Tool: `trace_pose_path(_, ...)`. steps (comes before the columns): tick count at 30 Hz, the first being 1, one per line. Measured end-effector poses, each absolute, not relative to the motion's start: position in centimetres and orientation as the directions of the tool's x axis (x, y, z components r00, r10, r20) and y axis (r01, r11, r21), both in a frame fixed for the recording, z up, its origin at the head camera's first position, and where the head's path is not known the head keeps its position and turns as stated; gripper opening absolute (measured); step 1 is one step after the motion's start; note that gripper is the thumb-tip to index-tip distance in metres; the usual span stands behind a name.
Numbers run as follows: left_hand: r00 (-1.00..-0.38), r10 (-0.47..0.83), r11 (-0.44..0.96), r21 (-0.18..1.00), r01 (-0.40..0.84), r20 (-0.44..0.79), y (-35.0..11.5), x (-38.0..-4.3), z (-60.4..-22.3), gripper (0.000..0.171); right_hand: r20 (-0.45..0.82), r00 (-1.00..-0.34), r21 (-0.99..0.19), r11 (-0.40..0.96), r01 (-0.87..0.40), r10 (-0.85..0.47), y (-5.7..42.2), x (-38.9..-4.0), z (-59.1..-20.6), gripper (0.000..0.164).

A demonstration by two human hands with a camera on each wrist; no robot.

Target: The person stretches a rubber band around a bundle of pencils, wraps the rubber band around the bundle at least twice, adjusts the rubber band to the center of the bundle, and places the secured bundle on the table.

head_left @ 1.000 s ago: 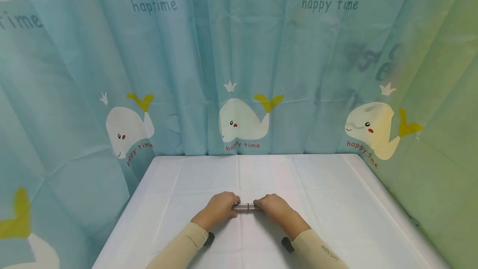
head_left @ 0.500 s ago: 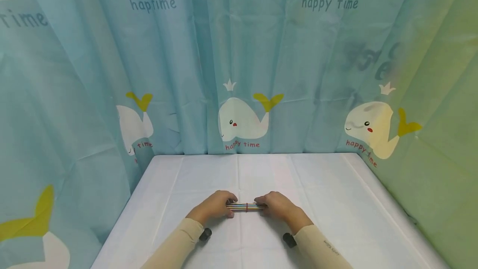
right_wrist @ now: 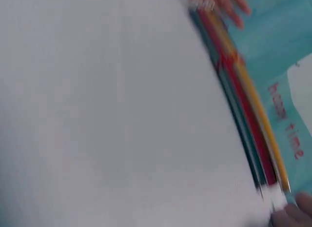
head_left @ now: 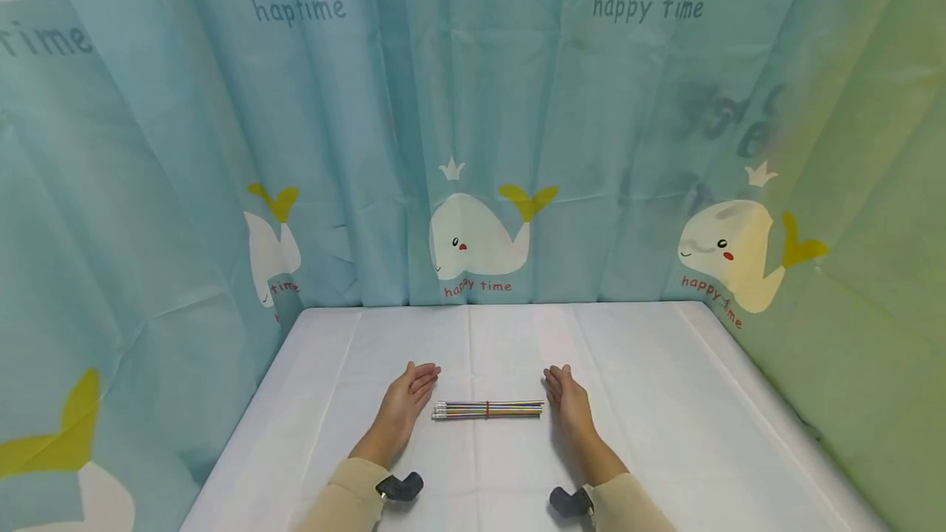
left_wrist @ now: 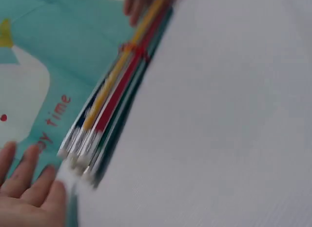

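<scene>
A bundle of coloured pencils [head_left: 510, 410] lies crosswise on the white table, tied round the middle by a red band [head_left: 487, 410]. Yellow, red and dark green barrels show in the left wrist view, and the white eraser ends [left_wrist: 80, 163] point toward my left hand [head_left: 399, 407]. That hand stands just beyond the bundle's left end, fingers straight, touching nothing. Off the other end, my right hand [head_left: 571, 407] is likewise held apart from the pencils with its fingers extended. Both wrist views are blurred, and only part of the right hand shows in the right wrist view.
The white-covered table [head_left: 636, 433] extends around the bundle. Behind it and along the sides hangs a blue-green curtain [head_left: 384, 146] printed with whales. A dark wrist camera [head_left: 401, 487] sits at the left cuff, and another dark camera [head_left: 571, 502] at the right.
Both hands gripped the pencil bundle's ends earlier. They have let go and moved outward, fingers straightening, and the whole bundle now shows lying on the table.
</scene>
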State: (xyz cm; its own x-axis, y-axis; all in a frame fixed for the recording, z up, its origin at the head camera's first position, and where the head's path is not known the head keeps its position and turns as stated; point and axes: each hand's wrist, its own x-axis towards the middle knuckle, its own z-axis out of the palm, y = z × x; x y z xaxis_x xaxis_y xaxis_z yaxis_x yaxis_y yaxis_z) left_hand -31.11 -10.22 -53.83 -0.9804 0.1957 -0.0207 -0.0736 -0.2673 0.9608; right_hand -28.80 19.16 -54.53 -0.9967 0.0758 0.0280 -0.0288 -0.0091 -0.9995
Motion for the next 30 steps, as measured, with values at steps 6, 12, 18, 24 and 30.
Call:
trace_pose_path(6,-0.989,0.149,-0.347,0.937,-0.031,0.022,-8.6,-30.2,-54.5,0.074,0.078,-0.985,-0.996,0.065,-0.069,0.156,17.1,-28.4,-54.4,0.069)
trace_pose_path(12,-0.986,0.163,-0.263,0.964,-0.024,0.02,-7.5,-30.1,-54.7,0.07,0.065,-0.985,-0.956,0.293,-0.016,0.159,16.0,-28.6,-54.5,0.058)
trace_pose_path(18,-0.983,0.183,-0.29,0.957,-0.031,0.023,-7.4,-30.1,-54.7,0.072,0.078,-0.98,-0.943,0.332,-0.013,0.183,15.8,-28.7,-54.7,0.056)
trace_pose_path(24,-0.974,0.226,-0.324,0.945,-0.056,0.019,-7.5,-29.8,-55.0,0.067,0.108,-0.983,-0.961,0.271,-0.064,0.15,15.2,-28.6,-55.0,0.052)
trace_pose_path(30,-0.966,0.258,-0.185,0.981,-0.06,-0.011,-7.5,-29.6,-54.7,0.065,0.104,-0.992,-0.969,0.23,-0.087,0.065,15.3,-28.4,-54.8,0.052)
